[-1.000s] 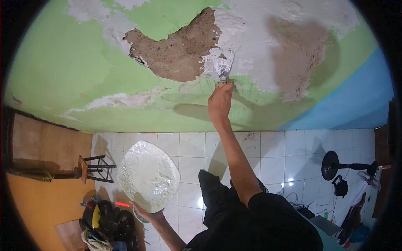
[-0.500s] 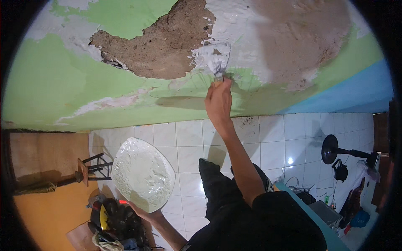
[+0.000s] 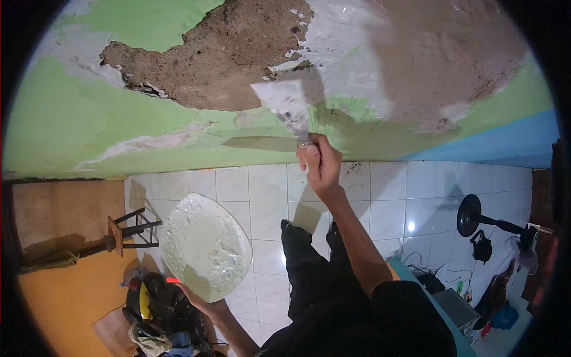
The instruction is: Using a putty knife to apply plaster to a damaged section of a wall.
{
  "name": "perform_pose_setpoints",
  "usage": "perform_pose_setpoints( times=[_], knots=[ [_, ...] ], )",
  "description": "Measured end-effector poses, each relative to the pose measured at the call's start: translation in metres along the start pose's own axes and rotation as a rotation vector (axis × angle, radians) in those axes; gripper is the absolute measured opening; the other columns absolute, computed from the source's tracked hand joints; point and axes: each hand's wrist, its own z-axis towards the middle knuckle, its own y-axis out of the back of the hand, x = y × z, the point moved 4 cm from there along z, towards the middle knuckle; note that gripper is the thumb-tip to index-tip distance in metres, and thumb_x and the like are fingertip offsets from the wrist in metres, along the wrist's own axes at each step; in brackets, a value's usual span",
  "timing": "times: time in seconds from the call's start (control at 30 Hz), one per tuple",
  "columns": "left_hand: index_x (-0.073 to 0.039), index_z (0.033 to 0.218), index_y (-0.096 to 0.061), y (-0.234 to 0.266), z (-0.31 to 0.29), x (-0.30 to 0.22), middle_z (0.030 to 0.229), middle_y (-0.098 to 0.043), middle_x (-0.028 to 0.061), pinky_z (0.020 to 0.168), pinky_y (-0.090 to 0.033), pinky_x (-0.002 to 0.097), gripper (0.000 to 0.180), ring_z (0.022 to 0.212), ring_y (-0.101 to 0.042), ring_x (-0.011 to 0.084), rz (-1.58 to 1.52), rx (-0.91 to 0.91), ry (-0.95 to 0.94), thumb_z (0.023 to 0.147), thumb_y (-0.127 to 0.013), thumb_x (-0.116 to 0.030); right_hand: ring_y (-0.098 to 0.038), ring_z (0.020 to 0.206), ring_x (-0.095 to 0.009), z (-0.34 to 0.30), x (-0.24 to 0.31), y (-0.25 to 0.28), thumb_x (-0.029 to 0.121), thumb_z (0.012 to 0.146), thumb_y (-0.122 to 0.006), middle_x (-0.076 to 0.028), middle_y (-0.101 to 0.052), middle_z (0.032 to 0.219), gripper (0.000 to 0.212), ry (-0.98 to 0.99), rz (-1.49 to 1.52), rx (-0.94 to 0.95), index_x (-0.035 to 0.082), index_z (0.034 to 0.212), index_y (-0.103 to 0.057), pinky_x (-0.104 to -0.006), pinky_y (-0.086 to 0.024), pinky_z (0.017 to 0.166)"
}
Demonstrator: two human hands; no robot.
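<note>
My right hand (image 3: 322, 162) is closed round the handle of a putty knife (image 3: 286, 107), whose wide blade is smeared with white paste. The blade stands in front of the green wall (image 3: 196, 134), by the lower edge of a bare brown patch (image 3: 220, 65) where the paint is gone. Wet white filler (image 3: 348, 50) covers the wall to the right of that patch. My left hand (image 3: 205, 302) grips the near edge of a white board-like plate (image 3: 205, 250) spread with white paste. Most of its fingers are hidden beneath the plate.
A small stool (image 3: 128, 232) stands at the left, above a pile of dark bags and clothes (image 3: 160, 303). To the right are a black standing fan (image 3: 470, 214), a teal table edge (image 3: 431, 297) and loose cables. White tiles (image 3: 267, 220) cover the floor.
My right hand has drawn the putty knife down and back from the filler's edge, and its blade now tilts leftward. The plate in my left hand has barely moved.
</note>
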Motion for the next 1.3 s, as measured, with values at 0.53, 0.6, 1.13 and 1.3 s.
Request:
perform_pose_setpoints(
  times=[0.53, 0.6, 1.13, 1.3],
  knots=[
    [-0.001, 0.145, -0.036, -0.059, -0.019, 0.007, 0.142, -0.045, 0.0134, 0.106, -0.041, 0.0426, 0.063, 0.126, -0.049, 0.025, 0.187, 0.028, -0.05, 0.105, -0.029, -0.049, -0.043, 0.05, -0.007, 0.065, -0.053, 0.027, 0.022, 0.095, -0.063, -0.002, -0.052, 0.056, 0.026, -0.075, 0.062, -0.185, 0.0, 0.082, -0.062, -0.0248, -0.035, 0.047],
    [-0.003, 0.146, -0.036, -0.059, -0.024, 0.003, 0.142, -0.045, 0.0126, 0.107, -0.04, 0.0432, 0.064, 0.127, -0.048, 0.0254, 0.493, 0.084, -0.204, 0.104, -0.03, -0.051, -0.044, 0.05, -0.007, 0.063, -0.052, 0.028, 0.022, 0.095, -0.062, -0.002, -0.052, 0.057, 0.026, -0.062, 0.069, -0.19, 0.0, 0.082, -0.062, -0.0249, -0.035, 0.047],
    [-0.004, 0.138, -0.046, 0.056, -0.028, -0.028, 0.129, -0.057, 0.0078, 0.097, -0.043, 0.0356, 0.061, 0.115, -0.054, 0.0211, -0.284, -0.032, 0.076, 0.101, -0.042, -0.052, -0.047, 0.055, -0.003, -0.1, 0.17, -0.013, 0.013, 0.092, -0.066, 0.0, -0.056, 0.061, 0.015, -0.428, -0.131, 0.454, -0.001, 0.088, -0.064, -0.0224, -0.034, 0.049],
    [-0.003, 0.136, -0.048, 0.055, -0.054, -0.034, 0.128, -0.057, 0.0078, 0.099, -0.042, 0.0379, 0.06, 0.116, -0.055, 0.0201, -0.334, 0.022, 0.112, 0.101, -0.043, -0.051, -0.049, 0.052, -0.005, -0.114, 0.206, -0.013, 0.011, 0.085, -0.073, -0.006, -0.065, 0.066, 0.013, -0.417, -0.333, 0.757, 0.0, 0.088, -0.066, -0.0228, -0.034, 0.049]
  ],
)
